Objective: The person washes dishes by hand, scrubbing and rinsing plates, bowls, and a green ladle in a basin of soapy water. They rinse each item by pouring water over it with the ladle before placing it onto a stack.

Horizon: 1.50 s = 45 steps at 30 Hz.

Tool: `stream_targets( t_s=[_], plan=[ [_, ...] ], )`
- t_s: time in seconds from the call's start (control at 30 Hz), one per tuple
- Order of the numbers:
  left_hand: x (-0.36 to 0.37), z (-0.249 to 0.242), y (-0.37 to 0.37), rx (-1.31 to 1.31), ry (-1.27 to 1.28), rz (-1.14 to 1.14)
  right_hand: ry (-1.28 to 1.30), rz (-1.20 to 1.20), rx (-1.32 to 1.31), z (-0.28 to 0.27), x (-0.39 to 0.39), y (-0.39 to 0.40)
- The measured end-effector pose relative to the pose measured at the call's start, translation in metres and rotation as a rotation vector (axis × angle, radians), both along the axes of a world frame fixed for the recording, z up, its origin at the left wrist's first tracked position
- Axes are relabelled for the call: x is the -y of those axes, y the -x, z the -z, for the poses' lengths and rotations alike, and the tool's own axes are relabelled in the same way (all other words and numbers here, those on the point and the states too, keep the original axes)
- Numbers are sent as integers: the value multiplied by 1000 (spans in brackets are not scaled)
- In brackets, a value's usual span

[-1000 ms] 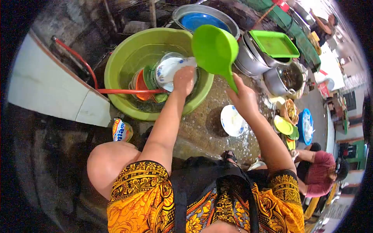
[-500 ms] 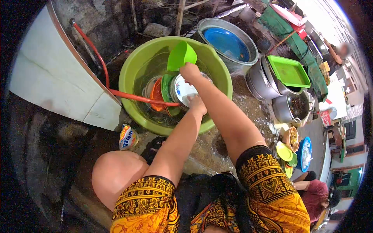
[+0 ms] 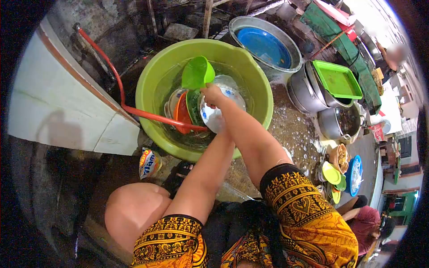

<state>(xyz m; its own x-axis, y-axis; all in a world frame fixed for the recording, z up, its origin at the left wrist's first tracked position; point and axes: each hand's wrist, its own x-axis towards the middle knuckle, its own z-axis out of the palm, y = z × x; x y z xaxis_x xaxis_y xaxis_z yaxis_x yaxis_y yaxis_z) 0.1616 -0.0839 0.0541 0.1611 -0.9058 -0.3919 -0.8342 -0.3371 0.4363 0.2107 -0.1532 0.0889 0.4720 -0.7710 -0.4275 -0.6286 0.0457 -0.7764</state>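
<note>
My right hand [image 3: 212,95] is closed around the handle of a bright green dipper [image 3: 198,73], tilted over the wide olive-green basin [image 3: 149,73]. My left hand [image 3: 219,125] is low in the basin at a white plate with blue flowers [image 3: 208,115]. The right forearm covers much of it, and its fingers are blurred. Beside that plate, a green dish [image 3: 193,105] and an orange dish [image 3: 182,110] stand on edge in the water. A red hose [image 3: 156,118] lies over the basin's rim, its end near the dishes.
A metal tub holding a blue basin [image 3: 263,47] stands behind. On the right are metal pots [image 3: 304,91], a green tray [image 3: 337,79], stacked yellow plates [image 3: 330,173] and a blue basin [image 3: 354,175]. A detergent pouch [image 3: 149,163] sits near my knee. Another person [image 3: 364,225] is at lower right.
My right hand and the dipper have moved left and slightly down, and the dipper has tilted. My left hand has slipped behind the right forearm. The view has shifted slightly.
</note>
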Motion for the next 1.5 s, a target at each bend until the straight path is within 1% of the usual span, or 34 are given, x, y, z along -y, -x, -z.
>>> stream_targets(
  t_s=[0.03, 0.07, 0.13, 0.17, 0.27, 0.3, 0.37, 0.43, 0.47, 0.5, 0.53, 0.57, 0.6, 0.63, 0.67, 0.7, 0.73, 0.77, 0.8, 0.87, 0.9, 0.97, 1.0, 1.03, 1.07, 1.13, 1.17, 1.23, 1.3, 1.33, 1.37, 1.43, 1.47, 1.5],
  plan=[
    [0, 0, -3, -4, -8, 0, -161, 39, 201, -1, 0, 8],
    [0, 0, -5, -2, -19, 4, -163, 46, 199, -3, 1, 14],
    [1, -1, -9, 5, -38, 7, -405, 241, 434, -11, 4, 23],
    [-1, 0, -10, 5, -49, 5, -404, 247, 431, -17, 2, 27],
    [-4, -10, -17, 8, -113, 29, -481, 296, 691, -37, -7, 43],
    [-4, -24, -19, 2, -112, 37, -476, 304, 686, -46, -9, 51],
    [-2, -28, -29, 89, -240, 177, -443, 240, 733, -78, -25, 74],
    [9, 33, -28, 105, 97, -114, -478, 279, 775, -109, -40, 101],
    [14, 65, -27, 123, 262, -225, -451, 271, 777, -127, -48, 118],
    [17, 80, -28, 174, 405, -283, -421, 263, 779, -142, -55, 135],
    [11, 68, -26, 213, 342, -232, -384, 254, 789, -154, -64, 154],
    [2, 25, -21, 167, 155, -210, -348, 247, 802, -165, -73, 173],
    [5, 29, -16, 162, 177, -102, -352, 288, 805, -178, -84, 192],
    [11, 39, -16, 156, 194, 10, -322, 297, 797, -186, -93, 213],
    [25, 68, -16, 150, 188, 38, -314, 347, 772, -197, -106, 234],
    [43, 110, -14, 58, 194, 144, -306, 400, 750, -208, -121, 253],
    [50, 134, -2, -36, 196, 253, -261, 440, 722, -217, -136, 273],
    [23, 31, 3, 30, 101, 331, -217, 480, 694, -224, -152, 291],
    [23, 4, -4, -394, -21, 92, -190, 580, 611, -231, -167, 310],
    [63, 70, -5, 261, 183, 245, -150, 589, 547, -236, -193, 352],
    [75, 84, -8, 268, 185, 271, -111, 631, 478, -239, -207, 368],
    [95, 95, -10, -71, 46, 189, -99, 689, 433, -230, -230, 408],
    [77, 57, 5, -104, 190, 149, -92, 727, 379, -226, -241, 422],
    [67, 18, 19, -89, 188, 168, -89, 821, 334, -229, -252, 427],
    [58, -19, 34, -73, 320, 148, -119, 814, 335, -226, -261, 440],
    [38, -77, 72, -50, 551, 140, -157, 826, 316, -222, -278, 463],
    [28, -91, 93, -45, 646, 146, -166, 870, 301, -215, -286, 477],
    [19, -76, 138, -108, 798, 373, -202, 867, 304, -210, -301, 494],
    [2, -42, 187, 105, 795, 671, -224, 841, 240, -196, -313, 514],
    [-8, 1, 212, 124, 648, 766, -248, 801, 174, -190, -318, 520],
    [-18, 37, 233, 145, 502, 856, -280, 854, 110, -189, -323, 520],
    [-66, 53, 244, 214, 340, 1019, -353, 882, 171, -180, -329, 520],
    [-69, 85, 256, 265, 245, 1139, -408, 893, 193, -182, -329, 517],
    [-71, 113, 266, 318, 148, 1257, -434, 828, 205, -157, -336, 540]
  ],
)
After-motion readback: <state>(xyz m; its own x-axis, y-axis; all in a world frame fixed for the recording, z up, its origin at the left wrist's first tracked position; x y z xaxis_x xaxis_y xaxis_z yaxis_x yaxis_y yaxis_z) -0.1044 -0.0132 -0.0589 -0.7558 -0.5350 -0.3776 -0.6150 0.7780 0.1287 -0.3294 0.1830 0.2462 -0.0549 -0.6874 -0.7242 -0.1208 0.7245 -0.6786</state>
